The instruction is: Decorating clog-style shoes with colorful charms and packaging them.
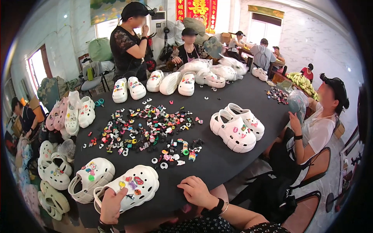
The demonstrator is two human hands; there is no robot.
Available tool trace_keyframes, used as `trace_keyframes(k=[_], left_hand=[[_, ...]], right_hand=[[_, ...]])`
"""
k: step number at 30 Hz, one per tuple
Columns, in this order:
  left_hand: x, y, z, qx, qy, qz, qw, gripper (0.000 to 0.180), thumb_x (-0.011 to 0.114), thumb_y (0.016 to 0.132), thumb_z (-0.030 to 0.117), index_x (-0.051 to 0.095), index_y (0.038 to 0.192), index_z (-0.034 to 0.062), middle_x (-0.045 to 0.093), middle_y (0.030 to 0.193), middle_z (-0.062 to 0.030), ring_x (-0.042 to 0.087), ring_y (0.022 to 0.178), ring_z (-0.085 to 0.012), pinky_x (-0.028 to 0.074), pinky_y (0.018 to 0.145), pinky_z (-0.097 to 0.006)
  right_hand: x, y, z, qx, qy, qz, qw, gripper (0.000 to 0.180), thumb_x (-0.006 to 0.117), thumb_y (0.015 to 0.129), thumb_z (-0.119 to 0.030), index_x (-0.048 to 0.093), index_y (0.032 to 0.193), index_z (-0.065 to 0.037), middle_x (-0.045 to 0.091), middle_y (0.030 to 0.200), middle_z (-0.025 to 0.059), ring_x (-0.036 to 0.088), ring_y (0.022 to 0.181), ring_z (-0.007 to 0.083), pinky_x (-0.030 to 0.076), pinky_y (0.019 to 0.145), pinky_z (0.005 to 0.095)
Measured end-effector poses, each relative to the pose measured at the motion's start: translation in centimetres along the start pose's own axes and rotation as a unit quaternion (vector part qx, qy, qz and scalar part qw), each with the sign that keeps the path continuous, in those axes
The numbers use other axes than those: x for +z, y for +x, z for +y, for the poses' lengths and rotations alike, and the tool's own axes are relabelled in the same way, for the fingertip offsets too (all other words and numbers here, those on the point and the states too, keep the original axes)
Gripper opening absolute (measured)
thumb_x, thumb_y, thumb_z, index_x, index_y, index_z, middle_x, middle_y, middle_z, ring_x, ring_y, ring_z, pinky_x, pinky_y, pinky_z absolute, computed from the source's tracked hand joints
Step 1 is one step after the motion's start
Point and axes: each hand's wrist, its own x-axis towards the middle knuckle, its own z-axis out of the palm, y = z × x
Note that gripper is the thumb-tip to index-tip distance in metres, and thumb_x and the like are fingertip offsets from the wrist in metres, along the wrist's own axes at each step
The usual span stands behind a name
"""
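Note:
My left hand (112,205) grips the heel of a white clog (132,186) lying on the black table (217,159) near its front edge; the clog carries several small coloured charms. A second white clog (91,176) with charms lies just to its left. My right hand (196,191) rests on the table edge with fingers curled, holding nothing that I can see. A wide scatter of small coloured shoe charms (149,130) covers the table's middle beyond both hands.
A pair of white clogs (237,128) sits at the right, in front of a seated person in white (316,128). More white clogs (163,83) line the far edge and pile at the left (70,114). Other people sit and stand around the room.

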Motion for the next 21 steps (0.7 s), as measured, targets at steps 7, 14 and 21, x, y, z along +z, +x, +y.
trace_keyframes(k=[7,14,21], left_hand=[[-0.4,0.7,-0.1,-0.009,0.001,0.003,1.0,0.038,0.059,0.094,0.005,0.053,0.129,-0.0074,0.067,0.116,-0.0131,0.068,0.096,-0.0193,0.056,0.082,-0.032],[-0.1,1.0,0.4,-0.024,-0.002,0.0,1.0,0.037,0.059,0.094,0.005,0.053,0.129,-0.0071,0.067,0.116,-0.0128,0.068,0.098,-0.0193,0.056,0.083,-0.032],[-0.9,1.0,-0.5,-0.002,-0.009,-0.01,1.0,0.036,0.061,0.093,0.005,0.055,0.127,-0.0072,0.067,0.114,-0.0123,0.069,0.097,-0.0198,0.057,0.083,-0.033]], right_hand=[[0.4,0.0,0.0,-0.001,-0.028,0.005,1.0,0.031,0.067,0.071,0.0,0.065,0.1,-0.008,0.061,0.101,0.0059,0.059,0.098,0.0262,0.048,0.08,0.0378],[-0.4,0.7,0.2,0.017,-0.01,-0.018,1.0,0.028,0.066,0.072,0.002,0.065,0.099,-0.006,0.06,0.102,0.0077,0.057,0.098,0.0283,0.048,0.083,0.0381],[-2.9,2.2,0.4,0.009,0.09,-0.14,0.986,0.022,0.065,0.082,0.0,0.064,0.103,-0.003,0.06,0.104,0.0103,0.055,0.102,0.0317,0.048,0.091,0.0398]])
